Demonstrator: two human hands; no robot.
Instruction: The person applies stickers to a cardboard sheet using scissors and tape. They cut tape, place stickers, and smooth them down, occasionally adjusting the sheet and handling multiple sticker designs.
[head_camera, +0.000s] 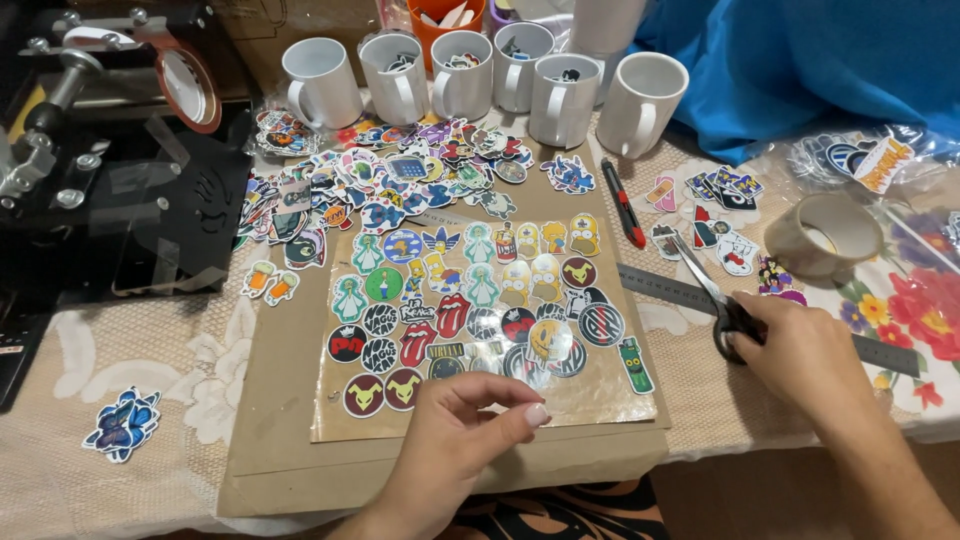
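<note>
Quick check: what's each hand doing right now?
Left hand: fingers curled over the sticker sheet, holding nothing.
Right hand: closed on the scissors.

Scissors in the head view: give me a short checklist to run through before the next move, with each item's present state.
1. Right hand grips the scissors by the handles: ok.
2. Scissor blades clear of fingers, pointing away up the table: ok.
3. Blades open or shut: cannot tell.
4. Left hand at the near edge of the clear sticker sheet, fingertips pinched there; whether it grips the film: cannot tell.
5. Sticker sheet lies flat on the brown cardboard: ok.
6. Steel ruler lies under the scissors, in the way: not ok.
</note>
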